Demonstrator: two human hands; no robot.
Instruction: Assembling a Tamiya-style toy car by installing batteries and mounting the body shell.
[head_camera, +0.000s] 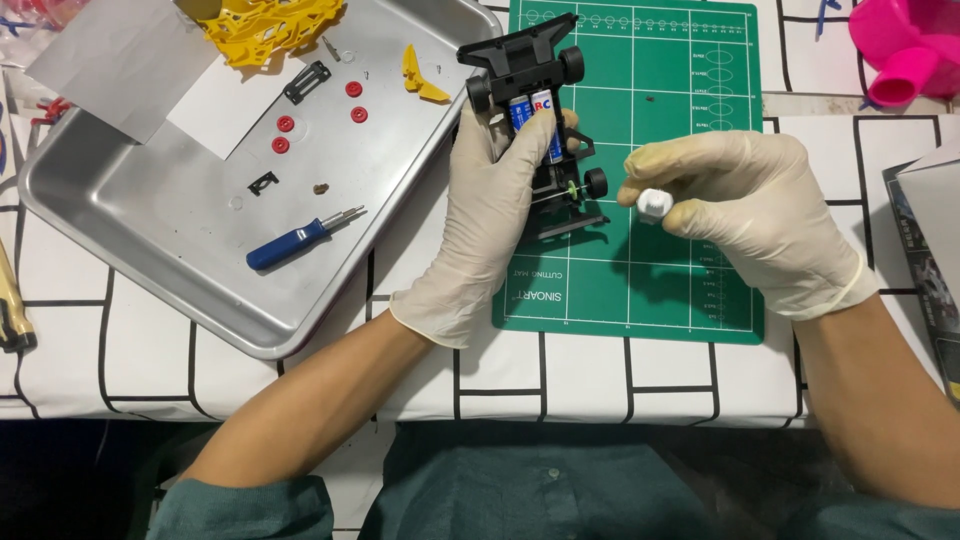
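Toy car chassis being partly hidden by the gripping left hand, small white part being pinched in right hand fingertips, half covered

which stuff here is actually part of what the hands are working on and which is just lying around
In hand:
- black toy car chassis with batteries, held by the left hand
- small white part pinched in the right hand
- green cutting mat under both

Lying about:
- blue screwdriver, red round pieces and yellow parts in the metal tray
- pink plastic thing
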